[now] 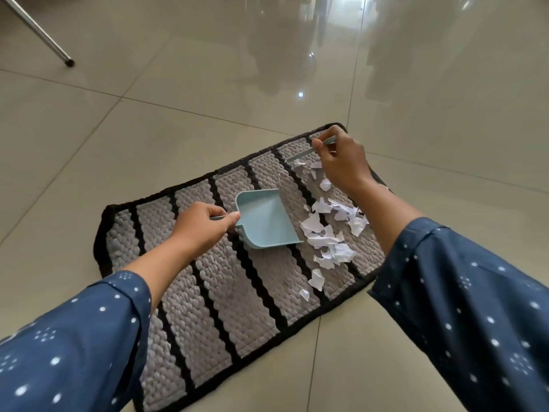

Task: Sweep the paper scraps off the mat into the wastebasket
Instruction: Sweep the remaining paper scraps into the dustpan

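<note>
Between dustpan [267, 218] and scraps [329, 230], bare mat [208, 278] only.

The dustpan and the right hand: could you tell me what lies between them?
In the head view, white paper scraps lie on the mat between dustpan and right hand.

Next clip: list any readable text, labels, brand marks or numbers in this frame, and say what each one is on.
None can be read.
Dustpan in the left hand: plain blue, no mark showing.
Brush in the right hand: mostly hidden, no mark showing.
Paper scraps: blank white.
Mat: stripes only.
</note>
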`<state>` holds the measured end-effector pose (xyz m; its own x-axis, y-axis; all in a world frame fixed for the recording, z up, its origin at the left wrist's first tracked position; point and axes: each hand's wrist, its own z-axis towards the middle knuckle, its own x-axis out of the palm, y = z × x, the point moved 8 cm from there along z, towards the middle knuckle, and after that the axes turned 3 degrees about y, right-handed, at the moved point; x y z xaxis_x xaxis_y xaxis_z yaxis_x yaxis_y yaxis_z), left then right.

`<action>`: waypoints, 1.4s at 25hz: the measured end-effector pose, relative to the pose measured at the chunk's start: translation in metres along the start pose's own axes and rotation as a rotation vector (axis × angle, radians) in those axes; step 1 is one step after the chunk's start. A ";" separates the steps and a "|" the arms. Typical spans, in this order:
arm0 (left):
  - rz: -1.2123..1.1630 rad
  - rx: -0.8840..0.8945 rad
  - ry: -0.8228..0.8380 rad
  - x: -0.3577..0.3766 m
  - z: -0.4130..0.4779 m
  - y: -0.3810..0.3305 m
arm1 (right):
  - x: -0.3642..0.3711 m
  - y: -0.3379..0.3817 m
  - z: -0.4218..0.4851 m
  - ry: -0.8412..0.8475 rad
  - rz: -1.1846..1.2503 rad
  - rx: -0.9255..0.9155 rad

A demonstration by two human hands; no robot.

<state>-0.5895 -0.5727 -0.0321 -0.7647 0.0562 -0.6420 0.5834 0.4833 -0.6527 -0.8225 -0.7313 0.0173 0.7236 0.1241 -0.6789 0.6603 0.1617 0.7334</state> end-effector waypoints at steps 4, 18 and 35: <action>0.018 0.037 -0.004 0.008 0.006 -0.009 | 0.005 -0.023 -0.018 0.026 -0.023 0.069; 0.098 0.104 0.071 0.031 0.000 -0.025 | -0.030 -0.034 -0.075 -0.035 -0.198 0.057; 0.148 0.064 0.079 0.040 -0.010 -0.033 | -0.094 -0.055 -0.104 -0.208 -0.252 0.124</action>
<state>-0.6427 -0.5777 -0.0322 -0.6869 0.1926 -0.7008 0.7054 0.4086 -0.5791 -0.9482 -0.6499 0.0370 0.5520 -0.1089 -0.8267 0.8334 0.0404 0.5511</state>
